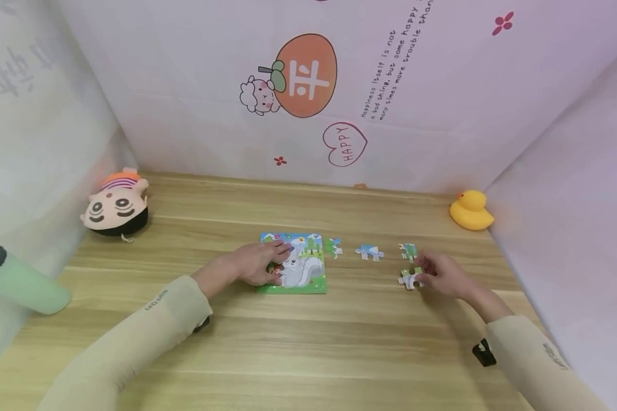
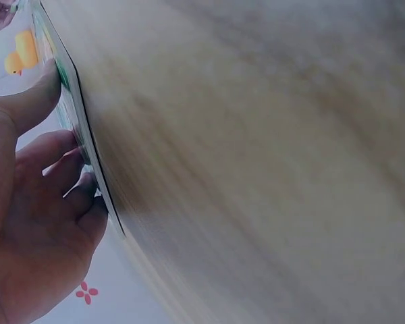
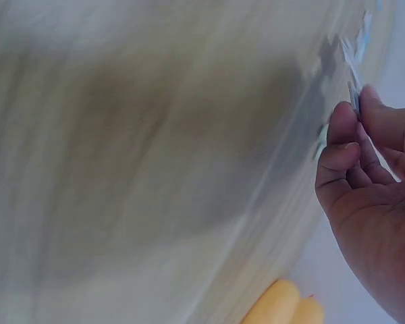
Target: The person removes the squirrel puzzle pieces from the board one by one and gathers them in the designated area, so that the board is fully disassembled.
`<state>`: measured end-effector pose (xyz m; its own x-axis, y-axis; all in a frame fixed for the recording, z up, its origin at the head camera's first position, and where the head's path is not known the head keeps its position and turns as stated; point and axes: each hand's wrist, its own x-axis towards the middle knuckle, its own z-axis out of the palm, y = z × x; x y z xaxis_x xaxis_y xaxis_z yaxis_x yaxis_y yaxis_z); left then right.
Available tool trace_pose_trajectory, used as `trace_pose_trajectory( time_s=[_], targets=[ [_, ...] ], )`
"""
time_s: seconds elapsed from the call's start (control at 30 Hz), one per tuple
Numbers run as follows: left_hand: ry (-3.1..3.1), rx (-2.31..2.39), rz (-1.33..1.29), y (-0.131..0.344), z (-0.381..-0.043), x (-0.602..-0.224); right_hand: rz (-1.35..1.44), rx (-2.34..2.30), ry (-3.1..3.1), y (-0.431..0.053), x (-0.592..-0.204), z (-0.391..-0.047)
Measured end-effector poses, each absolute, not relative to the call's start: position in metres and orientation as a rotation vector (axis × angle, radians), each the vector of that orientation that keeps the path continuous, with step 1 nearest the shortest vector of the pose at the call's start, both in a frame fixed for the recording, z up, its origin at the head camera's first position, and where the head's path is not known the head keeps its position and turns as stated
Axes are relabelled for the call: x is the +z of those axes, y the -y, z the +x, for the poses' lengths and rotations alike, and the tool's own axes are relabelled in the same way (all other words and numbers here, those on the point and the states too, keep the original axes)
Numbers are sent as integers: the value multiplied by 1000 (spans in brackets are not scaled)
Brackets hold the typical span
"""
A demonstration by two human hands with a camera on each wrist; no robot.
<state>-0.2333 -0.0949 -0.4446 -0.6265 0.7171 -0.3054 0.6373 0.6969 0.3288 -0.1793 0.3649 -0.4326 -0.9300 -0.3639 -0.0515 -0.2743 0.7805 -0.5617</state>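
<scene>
- The left hand [image 1: 257,264] is resting, fingers loosely spread, on the puzzle [image 1: 304,274].
- The right hand [image 1: 440,273], at its three o'clock, is pinching a piece [image 1: 407,279].

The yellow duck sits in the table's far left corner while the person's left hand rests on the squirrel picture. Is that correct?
Not quite: the head view shows the yellow duck in the table's far right corner, while the left hand does rest on the squirrel picture.
</scene>
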Motion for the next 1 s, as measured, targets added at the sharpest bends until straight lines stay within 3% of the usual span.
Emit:
trace_pose_trajectory(
  time_s=[1.0],
  targets=[
    [-2496,255,1029,95,-232,-443,-469,-256,-2839,-354,-428,-179]
  ],
)
